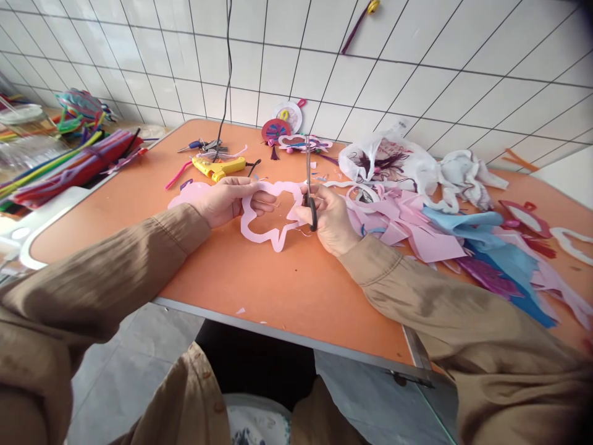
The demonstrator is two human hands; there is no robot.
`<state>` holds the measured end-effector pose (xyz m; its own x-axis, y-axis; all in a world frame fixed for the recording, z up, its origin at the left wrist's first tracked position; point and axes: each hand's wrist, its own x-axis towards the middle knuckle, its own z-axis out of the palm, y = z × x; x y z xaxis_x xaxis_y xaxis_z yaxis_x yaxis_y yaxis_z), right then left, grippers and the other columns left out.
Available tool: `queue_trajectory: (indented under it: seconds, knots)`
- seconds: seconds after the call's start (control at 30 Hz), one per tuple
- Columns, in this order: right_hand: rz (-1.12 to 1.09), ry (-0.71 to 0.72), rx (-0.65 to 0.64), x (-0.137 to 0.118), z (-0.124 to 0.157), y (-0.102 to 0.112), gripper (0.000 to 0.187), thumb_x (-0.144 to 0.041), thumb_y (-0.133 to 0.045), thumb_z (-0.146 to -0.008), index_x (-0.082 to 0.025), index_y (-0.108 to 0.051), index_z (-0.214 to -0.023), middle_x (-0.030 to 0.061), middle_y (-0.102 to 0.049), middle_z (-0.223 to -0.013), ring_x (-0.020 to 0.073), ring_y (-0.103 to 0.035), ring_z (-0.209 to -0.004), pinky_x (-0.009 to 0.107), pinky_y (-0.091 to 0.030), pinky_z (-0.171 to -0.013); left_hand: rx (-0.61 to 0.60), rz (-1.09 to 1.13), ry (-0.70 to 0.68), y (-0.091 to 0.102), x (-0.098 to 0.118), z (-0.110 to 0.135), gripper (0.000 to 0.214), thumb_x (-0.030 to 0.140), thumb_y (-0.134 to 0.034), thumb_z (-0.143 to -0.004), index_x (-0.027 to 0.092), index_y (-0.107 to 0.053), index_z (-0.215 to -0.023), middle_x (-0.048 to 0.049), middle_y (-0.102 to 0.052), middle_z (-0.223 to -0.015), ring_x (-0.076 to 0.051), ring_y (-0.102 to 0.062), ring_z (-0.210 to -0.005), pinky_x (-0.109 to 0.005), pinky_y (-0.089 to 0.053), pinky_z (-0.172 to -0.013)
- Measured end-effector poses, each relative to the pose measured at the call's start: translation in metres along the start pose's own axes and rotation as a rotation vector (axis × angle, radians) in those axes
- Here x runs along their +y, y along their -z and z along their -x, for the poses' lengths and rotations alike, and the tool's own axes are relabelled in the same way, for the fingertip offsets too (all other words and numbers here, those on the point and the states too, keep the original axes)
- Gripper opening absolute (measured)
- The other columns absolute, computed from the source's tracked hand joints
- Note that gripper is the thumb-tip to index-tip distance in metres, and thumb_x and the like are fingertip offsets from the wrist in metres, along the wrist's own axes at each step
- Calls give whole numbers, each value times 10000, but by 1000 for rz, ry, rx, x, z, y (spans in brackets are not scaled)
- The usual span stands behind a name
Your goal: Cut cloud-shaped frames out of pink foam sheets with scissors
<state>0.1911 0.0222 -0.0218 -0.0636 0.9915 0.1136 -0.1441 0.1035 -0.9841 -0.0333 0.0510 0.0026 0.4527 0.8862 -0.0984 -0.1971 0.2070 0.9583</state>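
Note:
My left hand [229, 199] is closed on the left side of a pink cut-out outline shape [264, 232], thumb on top, holding it just above the orange table [287, 290]. My right hand [330, 217] grips a pair of scissors [309, 185] by the black handles. The blades point up and away from me, at the right side of the pink shape. Both sleeves are tan.
A yellow glue gun [218, 167] and small pliers [204, 146] lie behind my hands. Pink and blue scraps [445, 238] and a white plastic bag [393, 162] cover the right side. Pipe cleaners [69, 167] lie at left. Round finished crafts [282, 123] lean on the tiled wall.

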Motion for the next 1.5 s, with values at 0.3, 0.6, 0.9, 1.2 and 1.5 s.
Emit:
queue_trajectory:
  seconds: [0.3,0.6,0.9,1.2,1.5]
  knots:
    - [-43,58,3,2,-2,0,449,-269,-861,-568,-242,-620,-945,-93,-626,-615,142,-645,-557,252,-495,-490,63,79,81,-1,3,-2,676,652,-375,-1029,105,-772,-1029,-165,-791,-842,-326,-783,-900,-390,-616,-724]
    - [-79,67,15,1,-3,1,431,-298,-890,-562,-253,-633,-906,-90,-623,-625,153,-670,-585,257,-507,-505,100,-12,-7,-3,-3,4,154,206,-724,-915,88,-759,-823,-132,-779,-778,-196,-755,-717,-310,-620,-708]
    - [-86,35,44,0,0,-1,391,-229,-872,-575,-253,-627,-880,-120,-621,-604,78,-511,-439,235,-468,-419,18,5,96,-4,1,2,517,538,-555,-1007,83,-746,-854,-154,-765,-783,-242,-716,-672,-369,-591,-671]
    - [-70,23,39,-2,3,-2,422,-256,-889,-565,-251,-647,-911,-57,-726,-711,168,-731,-689,281,-589,-604,26,-70,14,-3,-2,5,228,320,-736,-901,115,-755,-801,-122,-767,-742,-196,-722,-645,-315,-595,-655]
    - [-17,0,-3,-2,3,-2,488,-280,-939,-506,-240,-654,-900,-86,-619,-566,186,-707,-563,254,-480,-492,22,-140,44,1,-4,1,266,403,-810,-833,153,-749,-771,-38,-691,-555,-118,-580,-421,-223,-478,-434]
